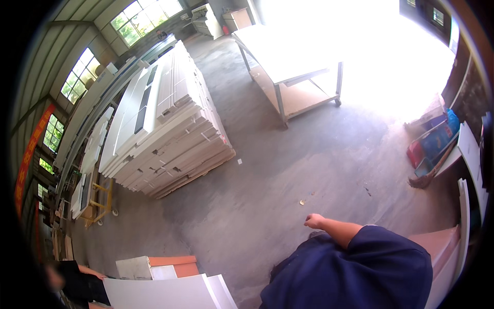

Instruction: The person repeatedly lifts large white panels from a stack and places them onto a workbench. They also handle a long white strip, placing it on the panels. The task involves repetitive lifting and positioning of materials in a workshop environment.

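Smooth grey concrete floor [267, 180] fills my feed. My right hand [314, 222] has its fingers curled in, nothing showing between them; it seems to hang free ahead of the navy shirt [355, 273]. My left hand is out of view, so I cannot tell its state. Just beyond the right fingers lies a pale scrap [302, 202]. Well left of them is a white panel [159, 293], a co-worker's arm [91, 271] at its far side, presumably steadying it. Its visible upper edge runs left to right; the view crops the rest, leaving its long axis unsettled. Farther out, ahead-left of the fingers, a pile of white panels [170, 149] lies flat, likely against bending, lengthwise away from me.
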The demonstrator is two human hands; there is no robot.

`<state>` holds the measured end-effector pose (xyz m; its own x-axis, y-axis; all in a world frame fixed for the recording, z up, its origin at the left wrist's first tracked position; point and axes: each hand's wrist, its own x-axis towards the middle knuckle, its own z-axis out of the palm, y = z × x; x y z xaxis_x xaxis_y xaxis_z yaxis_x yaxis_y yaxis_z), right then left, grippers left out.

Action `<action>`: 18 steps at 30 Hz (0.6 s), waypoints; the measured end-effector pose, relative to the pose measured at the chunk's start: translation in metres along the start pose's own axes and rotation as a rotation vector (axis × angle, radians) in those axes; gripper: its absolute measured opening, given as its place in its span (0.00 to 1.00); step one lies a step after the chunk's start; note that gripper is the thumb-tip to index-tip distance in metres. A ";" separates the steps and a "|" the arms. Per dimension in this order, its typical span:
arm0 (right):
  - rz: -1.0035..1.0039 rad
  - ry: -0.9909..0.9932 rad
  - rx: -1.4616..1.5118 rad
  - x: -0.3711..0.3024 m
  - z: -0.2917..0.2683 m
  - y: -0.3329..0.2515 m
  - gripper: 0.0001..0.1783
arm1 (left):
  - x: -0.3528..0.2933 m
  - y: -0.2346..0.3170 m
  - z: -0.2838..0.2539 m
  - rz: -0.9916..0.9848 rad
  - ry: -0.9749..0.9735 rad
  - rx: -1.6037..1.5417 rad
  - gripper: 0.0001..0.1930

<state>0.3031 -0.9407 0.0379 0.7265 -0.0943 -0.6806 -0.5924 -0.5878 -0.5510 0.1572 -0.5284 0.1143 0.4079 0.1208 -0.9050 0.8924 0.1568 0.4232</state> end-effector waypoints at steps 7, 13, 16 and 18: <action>0.321 -0.019 0.589 0.037 -0.096 0.101 0.19 | 0.004 0.003 0.098 -0.058 -0.060 0.109 0.27; 0.102 -0.728 1.460 0.124 -0.157 0.163 0.12 | 0.040 0.060 0.137 -0.050 -0.082 0.246 0.27; 0.047 -0.421 1.351 0.145 -0.197 0.123 0.11 | 0.081 0.113 0.143 -0.015 0.039 0.297 0.27; 0.138 0.035 1.010 0.110 -0.251 0.035 0.12 | 0.123 0.146 0.143 -0.029 0.166 0.415 0.29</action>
<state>0.4494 -1.1735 0.0648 0.6297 -0.1424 -0.7636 -0.6769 0.3816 -0.6294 0.3651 -0.6313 0.0586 0.3754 0.2834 -0.8825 0.9187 -0.2399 0.3137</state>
